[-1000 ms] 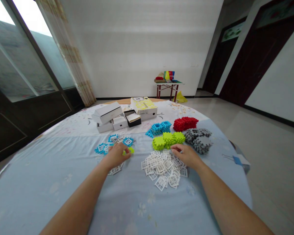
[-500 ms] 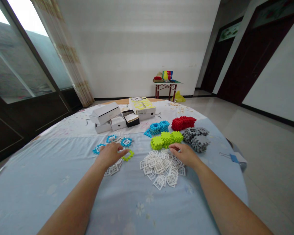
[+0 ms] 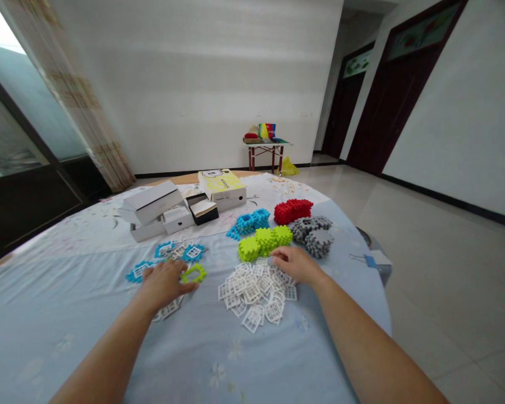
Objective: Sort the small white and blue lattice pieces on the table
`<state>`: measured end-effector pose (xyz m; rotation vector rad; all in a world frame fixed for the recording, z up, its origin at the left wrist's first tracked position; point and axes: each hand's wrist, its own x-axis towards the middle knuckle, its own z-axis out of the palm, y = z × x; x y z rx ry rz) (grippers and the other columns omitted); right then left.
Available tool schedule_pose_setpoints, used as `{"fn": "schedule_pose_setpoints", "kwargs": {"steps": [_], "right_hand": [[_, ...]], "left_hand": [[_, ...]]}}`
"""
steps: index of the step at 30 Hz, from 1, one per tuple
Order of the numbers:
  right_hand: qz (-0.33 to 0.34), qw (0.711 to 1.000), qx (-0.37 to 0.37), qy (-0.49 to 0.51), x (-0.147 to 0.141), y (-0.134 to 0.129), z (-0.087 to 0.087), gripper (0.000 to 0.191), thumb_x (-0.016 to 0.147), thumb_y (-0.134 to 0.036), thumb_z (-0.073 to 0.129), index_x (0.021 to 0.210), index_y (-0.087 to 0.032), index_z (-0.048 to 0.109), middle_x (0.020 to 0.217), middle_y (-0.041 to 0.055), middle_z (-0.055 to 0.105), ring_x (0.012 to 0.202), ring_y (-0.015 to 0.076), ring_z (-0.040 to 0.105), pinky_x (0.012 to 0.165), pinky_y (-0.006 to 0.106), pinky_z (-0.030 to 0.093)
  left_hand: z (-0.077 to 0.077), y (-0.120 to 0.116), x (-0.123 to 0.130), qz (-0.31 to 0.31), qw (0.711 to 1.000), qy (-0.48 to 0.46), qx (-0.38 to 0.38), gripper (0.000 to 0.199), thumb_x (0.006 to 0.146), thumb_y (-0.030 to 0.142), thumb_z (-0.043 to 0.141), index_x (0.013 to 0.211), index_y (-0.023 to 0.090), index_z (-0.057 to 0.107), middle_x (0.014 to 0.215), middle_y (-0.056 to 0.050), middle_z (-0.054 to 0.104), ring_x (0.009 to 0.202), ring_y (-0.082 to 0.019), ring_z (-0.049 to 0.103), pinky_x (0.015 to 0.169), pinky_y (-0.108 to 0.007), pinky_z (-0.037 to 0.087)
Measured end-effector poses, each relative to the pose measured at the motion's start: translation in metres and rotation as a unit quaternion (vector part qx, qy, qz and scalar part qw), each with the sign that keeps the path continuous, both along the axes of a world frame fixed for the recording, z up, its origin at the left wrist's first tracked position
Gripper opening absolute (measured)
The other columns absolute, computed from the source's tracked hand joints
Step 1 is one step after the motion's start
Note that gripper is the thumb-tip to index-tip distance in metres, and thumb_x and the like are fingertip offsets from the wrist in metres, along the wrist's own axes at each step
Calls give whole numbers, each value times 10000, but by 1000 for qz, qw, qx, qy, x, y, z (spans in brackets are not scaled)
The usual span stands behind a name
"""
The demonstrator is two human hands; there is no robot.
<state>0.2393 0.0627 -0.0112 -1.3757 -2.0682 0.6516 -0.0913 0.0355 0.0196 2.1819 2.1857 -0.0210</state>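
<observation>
My left hand (image 3: 164, 283) is spread low over the left group of pieces, its fingers beside a green ring (image 3: 193, 274) and over white window pieces (image 3: 168, 310). Blue gear-edged pieces (image 3: 192, 253) with white windows lie just beyond it. My right hand (image 3: 293, 264) hovers at the upper right edge of a pile of white window pieces (image 3: 252, 289), fingertips pressed together; what they hold, if anything, is too small to tell. Behind the pile lie green gear-edged pieces (image 3: 266, 241), with blue (image 3: 249, 222), red (image 3: 293, 211) and grey (image 3: 318, 242) stacks around them.
White boxes (image 3: 151, 203), an open black box (image 3: 202, 209) and a yellow-and-white box (image 3: 222, 188) stand at the back left of the round table (image 3: 219, 359). A stool with a blue clip (image 3: 371, 261) is past the right edge. A small table (image 3: 266, 146) stands by the wall.
The view has turned right, so everything appears further left. My left hand has drawn back slightly from the green ring, and more of the ring shows. My right hand stays by the white pile.
</observation>
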Motion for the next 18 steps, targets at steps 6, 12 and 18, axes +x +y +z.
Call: {"fn": "schedule_pose_setpoints", "kwargs": {"steps": [6, 12, 18], "right_hand": [[-13, 1000, 20, 8, 0, -2, 9, 239, 768, -264, 501, 915, -166, 661, 736, 24, 669, 634, 126, 569, 585, 226, 396], [-12, 999, 36, -2, -4, -3, 10, 225, 778, -266, 489, 900, -170, 652, 661, 3, 636, 594, 118, 547, 543, 212, 359], [2, 1000, 29, 9, -3, -2, 8, 205, 787, -246, 479, 879, -175, 647, 641, -7, 629, 562, 107, 534, 518, 197, 347]], "left_hand": [[30, 18, 45, -52, 992, -105, 47, 555, 647, 615, 518, 1016, 205, 587, 1055, -82, 619, 994, -274, 533, 828, -395, 359], [48, 60, 143, -181, 969, -137, 96, 527, 646, 556, 587, 1040, 206, 575, 1012, -67, 630, 956, -250, 544, 817, -372, 365], [33, 96, 210, -210, 969, -92, 95, 587, 661, 637, 527, 1068, 217, 578, 1059, -119, 592, 1023, -304, 493, 865, -456, 313]]}}
